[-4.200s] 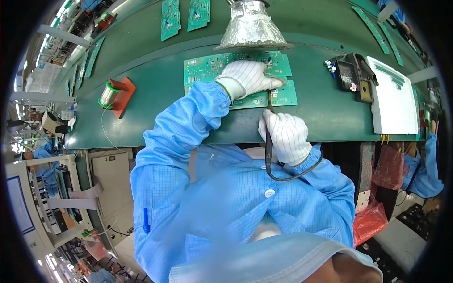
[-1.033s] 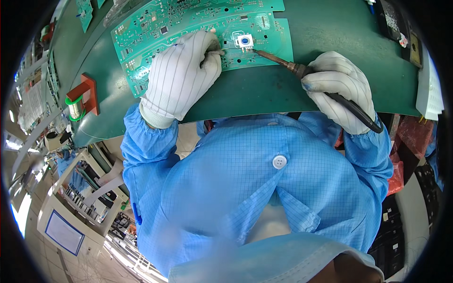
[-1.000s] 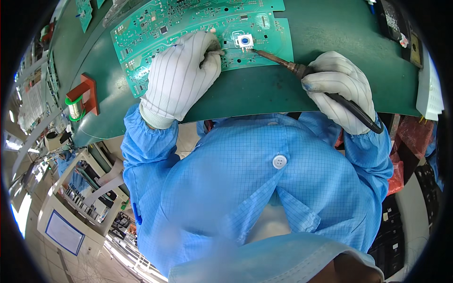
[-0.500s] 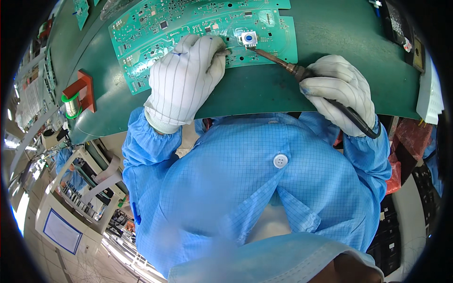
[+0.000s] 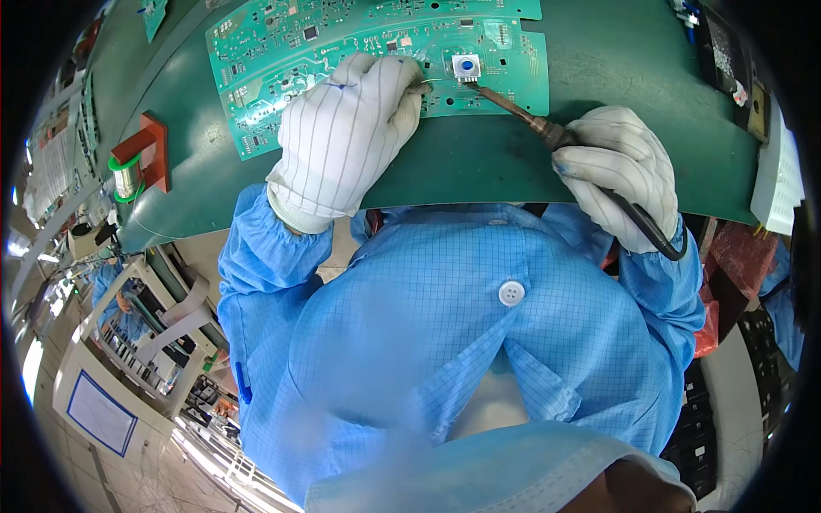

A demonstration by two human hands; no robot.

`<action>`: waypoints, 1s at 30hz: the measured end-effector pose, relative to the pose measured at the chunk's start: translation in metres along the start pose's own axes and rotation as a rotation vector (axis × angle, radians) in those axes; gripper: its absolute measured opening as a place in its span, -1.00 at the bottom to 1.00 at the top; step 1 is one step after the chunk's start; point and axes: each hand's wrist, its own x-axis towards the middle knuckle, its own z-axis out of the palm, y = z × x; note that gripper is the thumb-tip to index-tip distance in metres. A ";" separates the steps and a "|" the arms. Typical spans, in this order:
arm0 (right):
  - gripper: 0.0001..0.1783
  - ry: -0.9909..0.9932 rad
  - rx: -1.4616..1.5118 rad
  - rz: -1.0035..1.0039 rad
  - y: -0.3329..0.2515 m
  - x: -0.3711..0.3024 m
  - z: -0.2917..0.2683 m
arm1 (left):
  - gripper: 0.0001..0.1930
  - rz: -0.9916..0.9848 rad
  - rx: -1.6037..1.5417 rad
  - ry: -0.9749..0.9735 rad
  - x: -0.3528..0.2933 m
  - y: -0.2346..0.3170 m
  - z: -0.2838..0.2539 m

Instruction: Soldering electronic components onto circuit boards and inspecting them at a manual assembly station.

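A green circuit board (image 5: 523, 90) full of small parts lies on the bench. On its right part sits a square silver component (image 5: 466, 67) with a blue round centre. My left hand (image 5: 342, 141), in a striped white glove, rests over the board's near edge, fingers pinched on a thin solder wire (image 5: 434, 80) that points toward the component. In my gloved right hand (image 5: 620, 171) is a soldering iron (image 5: 532, 120), its cord trailing down past the wrist. The iron's tip meets the pins along the component's near edge. My left fingertips are partly hidden.
Left of the board, a solder spool (image 5: 128, 181) with green rims hangs on a red-brown stand (image 5: 155, 150). A dark tray (image 5: 723, 56) and white sheets (image 5: 776, 175) line the right side. The green bench's (image 5: 479, 167) near edge runs just before my body.
The view has shifted slightly, so the board and both hands appear a little farther right. Both grips are unchanged, and the iron's tip is still at the component's near edge.
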 end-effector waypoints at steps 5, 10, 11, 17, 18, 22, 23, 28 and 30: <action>-0.67 -0.006 -0.016 -0.026 -0.001 0.001 0.001 | -0.85 0.030 0.002 0.023 0.000 -0.001 0.002; -0.61 -0.043 -0.010 -0.056 -0.002 0.003 -0.002 | -0.86 0.039 -0.002 0.032 0.000 -0.001 0.002; -0.61 -0.053 -0.006 -0.059 -0.003 0.003 -0.002 | -0.86 0.044 0.017 0.031 0.000 -0.001 0.002; -0.60 -0.051 -0.006 -0.062 -0.004 0.005 0.000 | -0.86 0.048 0.002 0.031 -0.001 -0.002 0.001; -0.60 -0.035 -0.012 -0.072 -0.003 0.005 0.000 | -0.85 0.059 0.000 0.040 0.000 -0.002 0.001; -0.59 -0.009 -0.042 -0.091 -0.004 0.005 0.002 | -0.85 0.052 -0.018 0.027 -0.001 -0.002 0.000; -0.59 -0.028 -0.035 -0.084 -0.004 0.006 0.002 | -0.86 0.050 0.002 0.025 -0.001 -0.002 0.000; -0.60 -0.019 -0.034 -0.097 -0.004 0.006 0.002 | -0.86 0.041 -0.004 0.012 -0.001 -0.001 0.000; -0.59 -0.029 -0.033 -0.102 -0.003 0.006 0.003 | -0.87 0.055 0.020 0.032 -0.001 -0.001 0.001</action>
